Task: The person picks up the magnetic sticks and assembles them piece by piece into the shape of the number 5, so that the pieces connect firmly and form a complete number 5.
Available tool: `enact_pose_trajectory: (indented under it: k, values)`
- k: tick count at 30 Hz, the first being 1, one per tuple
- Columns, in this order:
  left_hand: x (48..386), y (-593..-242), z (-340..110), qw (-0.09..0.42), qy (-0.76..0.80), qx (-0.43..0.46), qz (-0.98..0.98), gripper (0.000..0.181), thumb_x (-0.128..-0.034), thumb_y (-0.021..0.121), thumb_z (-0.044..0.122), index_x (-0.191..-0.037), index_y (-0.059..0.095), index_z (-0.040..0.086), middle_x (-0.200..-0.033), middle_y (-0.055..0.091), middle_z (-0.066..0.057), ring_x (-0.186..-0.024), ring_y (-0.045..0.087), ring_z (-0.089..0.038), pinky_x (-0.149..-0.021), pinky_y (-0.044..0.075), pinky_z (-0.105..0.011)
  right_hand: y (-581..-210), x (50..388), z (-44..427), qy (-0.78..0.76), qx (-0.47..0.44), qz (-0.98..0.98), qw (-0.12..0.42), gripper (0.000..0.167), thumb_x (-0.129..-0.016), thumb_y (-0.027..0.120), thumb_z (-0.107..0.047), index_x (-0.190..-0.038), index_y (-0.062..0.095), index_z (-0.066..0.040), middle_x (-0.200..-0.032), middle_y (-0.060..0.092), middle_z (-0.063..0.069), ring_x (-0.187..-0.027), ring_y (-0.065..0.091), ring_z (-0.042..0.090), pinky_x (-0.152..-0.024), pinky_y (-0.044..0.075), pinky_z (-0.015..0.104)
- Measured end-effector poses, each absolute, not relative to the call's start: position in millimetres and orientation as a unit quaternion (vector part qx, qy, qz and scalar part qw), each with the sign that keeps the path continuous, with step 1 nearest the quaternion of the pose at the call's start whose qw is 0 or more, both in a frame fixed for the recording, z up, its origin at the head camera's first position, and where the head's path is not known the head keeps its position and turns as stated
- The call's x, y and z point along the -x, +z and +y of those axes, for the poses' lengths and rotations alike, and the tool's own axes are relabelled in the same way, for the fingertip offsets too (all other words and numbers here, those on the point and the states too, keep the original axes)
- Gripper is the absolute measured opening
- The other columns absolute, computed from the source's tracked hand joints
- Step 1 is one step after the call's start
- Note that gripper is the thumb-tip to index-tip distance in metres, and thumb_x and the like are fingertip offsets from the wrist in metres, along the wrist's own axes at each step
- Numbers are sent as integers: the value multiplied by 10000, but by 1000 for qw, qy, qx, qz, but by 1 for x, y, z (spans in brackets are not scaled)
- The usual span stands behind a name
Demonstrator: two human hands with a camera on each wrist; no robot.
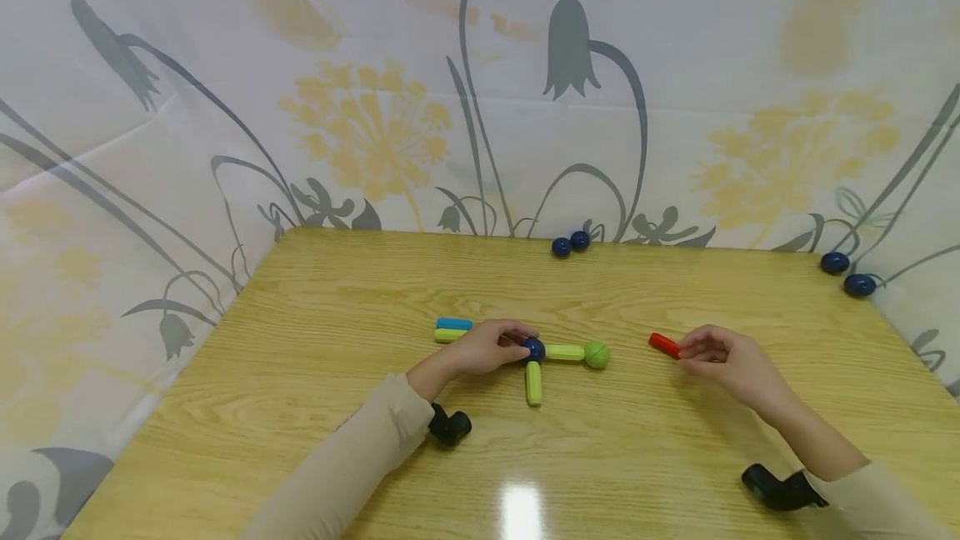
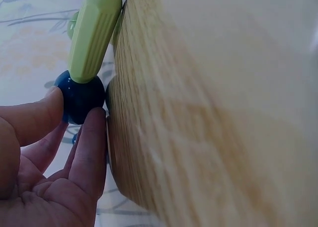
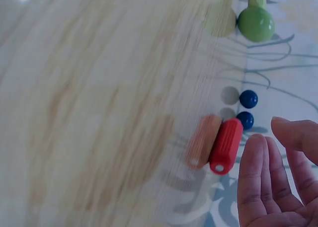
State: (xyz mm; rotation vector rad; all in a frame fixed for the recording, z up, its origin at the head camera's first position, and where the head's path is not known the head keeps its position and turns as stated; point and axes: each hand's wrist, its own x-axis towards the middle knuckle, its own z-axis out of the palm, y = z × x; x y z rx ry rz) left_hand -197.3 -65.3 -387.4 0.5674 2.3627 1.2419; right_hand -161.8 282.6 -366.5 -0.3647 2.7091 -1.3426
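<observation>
"Where could a hand pass?"
"Between the green ball (image 1: 597,354) and the red stick (image 1: 663,345) — bare table (image 1: 622,440) there."
"And to either side?"
"Leftward, green sticks (image 1: 533,383), a blue ball (image 1: 535,349) and the left hand (image 1: 486,347) block; rightward — the right hand (image 1: 729,363) does."

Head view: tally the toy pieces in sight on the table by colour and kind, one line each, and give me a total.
Dark blue balls: 5
Green ball: 1
Light green sticks: 3
Blue stick: 1
Red stick: 1
Total: 11
</observation>
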Motion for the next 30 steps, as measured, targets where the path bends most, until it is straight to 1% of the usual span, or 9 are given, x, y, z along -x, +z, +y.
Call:
enact_pose_trajectory:
  k: [7, 16, 21, 30]
  values:
    - [197, -389, -65, 202, 439, -200, 852, 309, -954, 550, 130, -1261, 574, 111, -1170, 567, -57, -1060, 544, -205, -860, 453, -318, -370, 165, 299, -426, 105, 898, 38, 273, -883, 649, -84, -1074, 558, 88, -927, 633, 110, -761, 594, 43, -644, 514, 268]
    - [198, -390, -64, 202, 436, -197, 855, 307, -961, 539, 139, -1266, 570, 123, -1169, 567, -43, -1067, 538, -198, -871, 447, -322, -374, 171, 322, -428, 96, 898, 26, 312, -890, 642, -97, -1101, 540, 108, -892, 641, 33, -757, 602, 45, -628, 510, 255]
    - [198, -389, -64, 205, 446, -191, 850, 305, -955, 549, 130, -1258, 575, 109, -1152, 567, -53, -1058, 542, -206, -866, 451, -332, -375, 175, 329, -416, 93, 904, 34, 336, -878, 661, -112, -1104, 544, 106, -889, 643, 32, -750, 607, 58, -620, 503, 247]
    - [196, -387, -64, 203, 453, -184, 849, 293, -945, 564, 120, -1236, 589, 107, -1129, 574, -49, -1033, 548, -205, -846, 456, -326, -375, 186, 347, -381, 90, 919, 37, 376, -872, 674, -147, -1122, 548, 103, -886, 636, -7, -737, 586, 12, -619, 482, 219]
